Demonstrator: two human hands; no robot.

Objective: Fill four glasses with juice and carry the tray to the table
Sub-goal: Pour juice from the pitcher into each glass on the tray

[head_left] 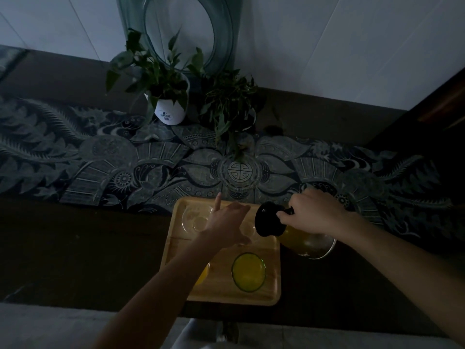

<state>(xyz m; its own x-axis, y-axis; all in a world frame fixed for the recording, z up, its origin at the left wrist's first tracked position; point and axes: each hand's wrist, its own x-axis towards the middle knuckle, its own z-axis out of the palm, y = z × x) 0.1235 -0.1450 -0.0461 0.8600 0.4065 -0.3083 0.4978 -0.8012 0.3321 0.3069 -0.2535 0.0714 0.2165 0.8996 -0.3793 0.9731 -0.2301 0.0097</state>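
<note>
Running across dark tabletop (75,248): patterned runner (75,159), wooden tray (226,293) in front; white tiled wall (327,46) behind; left hand (226,222) fingers spread, right hand (314,212) fingers clamped on jug (307,244) handle.

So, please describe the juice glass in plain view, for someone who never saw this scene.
Find the wooden tray by the patterned runner. In its near right part stands a glass full of yellow juice. The far glasses are empty, and the other full one is half hidden under an arm.
</note>
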